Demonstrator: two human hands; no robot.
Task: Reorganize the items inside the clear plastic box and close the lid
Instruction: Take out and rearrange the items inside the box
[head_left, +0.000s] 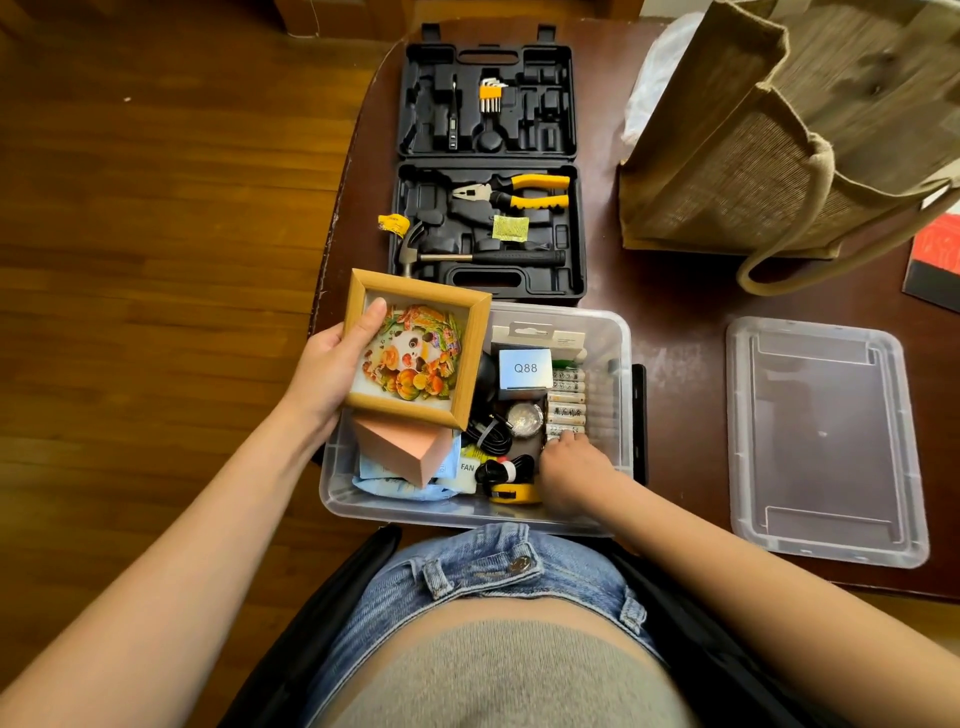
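Note:
The clear plastic box (621, 395) stands at the table's near edge, lid off. My left hand (332, 364) grips a small wooden picture frame (415, 348) with a panda picture, lifted over the box's left side. My right hand (571, 467) reaches inside the box on the right, its fingertips on a row of batteries (567, 400). Also inside lie a pink box (400, 449), a white box marked Q88 (524, 368), black cables (491, 434), a yellow tape measure (517, 493) and blue packets (395, 486). The clear lid (823, 441) lies flat on the table to the right.
An open black tool case (488, 171) with pliers, a hammer and hex keys sits right behind the box. A woven tote bag (789, 140) stands at the back right, and a red and black booklet (935, 260) lies at the right edge. Wooden floor lies to the left.

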